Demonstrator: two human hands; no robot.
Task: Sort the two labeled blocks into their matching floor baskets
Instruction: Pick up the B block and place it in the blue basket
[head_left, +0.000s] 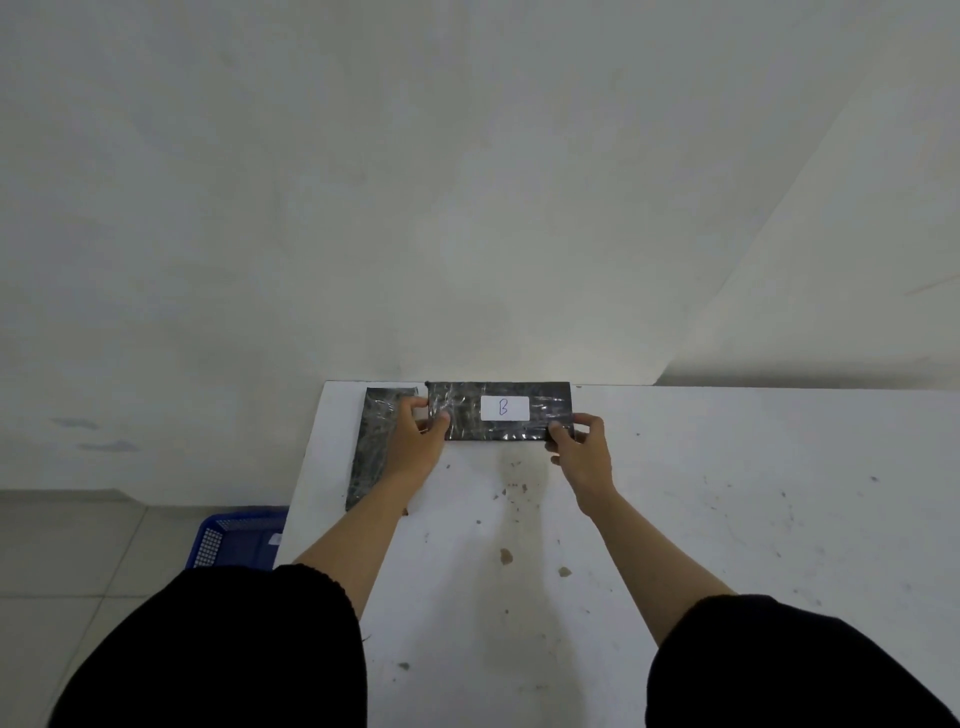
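A dark, tape-wrapped block with a white label reading "B" (501, 410) lies at the far edge of the white table (727, 519). My left hand (421, 439) grips its left end and my right hand (582, 447) grips its right end. A second dark block (373, 447) lies lengthwise along the table's left edge, partly hidden under my left hand; I see no label on it. Part of a blue floor basket (234, 540) shows beside the table's left side, with a white tag on its rim.
The table top is stained and speckled. A white wall rises directly behind the table. Grey tiled floor (67, 571) lies to the left. Black sleeves cover my upper arms at the bottom of the view.
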